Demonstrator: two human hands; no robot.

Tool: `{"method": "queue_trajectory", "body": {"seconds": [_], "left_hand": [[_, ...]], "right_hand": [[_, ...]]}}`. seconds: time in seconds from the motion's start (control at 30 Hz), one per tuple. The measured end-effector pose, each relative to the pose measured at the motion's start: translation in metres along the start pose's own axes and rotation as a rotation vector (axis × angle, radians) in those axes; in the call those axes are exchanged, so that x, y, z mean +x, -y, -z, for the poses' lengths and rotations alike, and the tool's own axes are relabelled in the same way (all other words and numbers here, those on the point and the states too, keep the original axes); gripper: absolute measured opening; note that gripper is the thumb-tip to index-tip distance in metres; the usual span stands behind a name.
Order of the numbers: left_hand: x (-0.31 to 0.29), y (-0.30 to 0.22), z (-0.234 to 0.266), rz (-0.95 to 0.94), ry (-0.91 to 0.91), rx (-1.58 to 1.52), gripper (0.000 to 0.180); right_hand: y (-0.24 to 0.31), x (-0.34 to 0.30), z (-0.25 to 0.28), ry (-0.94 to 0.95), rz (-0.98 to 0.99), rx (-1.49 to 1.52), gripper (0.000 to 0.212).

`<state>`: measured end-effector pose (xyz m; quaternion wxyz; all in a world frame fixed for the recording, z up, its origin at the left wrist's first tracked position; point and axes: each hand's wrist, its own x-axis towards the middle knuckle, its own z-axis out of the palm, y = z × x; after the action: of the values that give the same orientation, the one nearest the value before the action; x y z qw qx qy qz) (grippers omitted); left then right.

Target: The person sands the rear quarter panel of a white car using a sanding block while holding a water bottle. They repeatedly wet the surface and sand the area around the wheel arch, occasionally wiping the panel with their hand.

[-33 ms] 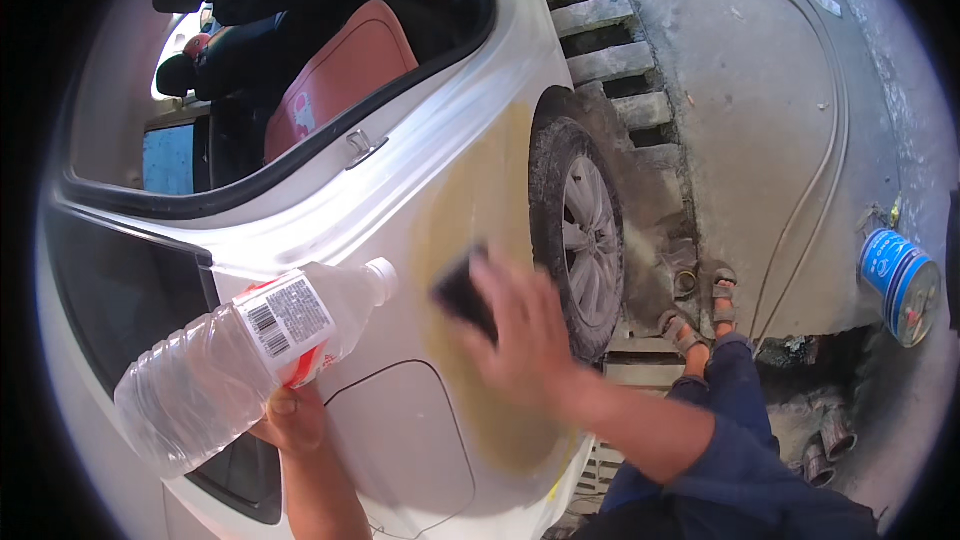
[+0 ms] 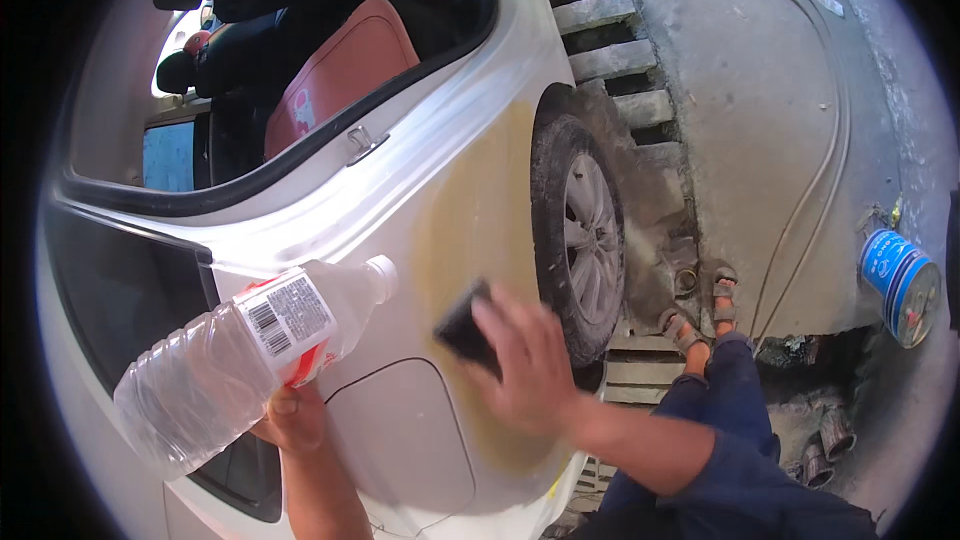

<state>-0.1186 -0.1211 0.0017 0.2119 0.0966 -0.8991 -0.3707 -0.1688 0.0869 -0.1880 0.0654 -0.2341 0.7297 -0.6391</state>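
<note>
head: right hand [image 2: 520, 365] aslant on block [image 2: 465, 330], left hand [image 2: 293, 422] upright at bottle [image 2: 215, 370]

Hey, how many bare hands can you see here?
2: the left hand grips a clear plastic bottle; the right hand holds a black rectangular block over the yellowish patch on the white car.

A yellowish patch [image 2: 460, 230] on the car [image 2: 400, 425] suggests a body-repair workshop
</note>
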Motion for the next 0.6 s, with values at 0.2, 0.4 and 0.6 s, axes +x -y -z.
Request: {"method": "queue_trajectory", "body": {"seconds": [0.2,0.4,0.6], "left_hand": [[0.005,-0.007,-0.009,0.03,0.057,-0.236,0.076],[0.0,-0.002,-0.003,-0.01,0.075,-0.22,0.074],[0.0,0.003,0.003,-0.041,0.13,-0.303,0.076]], "right_hand": [[-0.022,0.106,-0.008,-0.157,-0.018,-0.03,0.067],[0.001,0.034,0.001,-0.027,0.062,-0.063,0.072],[-0.004,0.072,0.003,-0.098,0.071,-0.071,0.074]]}}
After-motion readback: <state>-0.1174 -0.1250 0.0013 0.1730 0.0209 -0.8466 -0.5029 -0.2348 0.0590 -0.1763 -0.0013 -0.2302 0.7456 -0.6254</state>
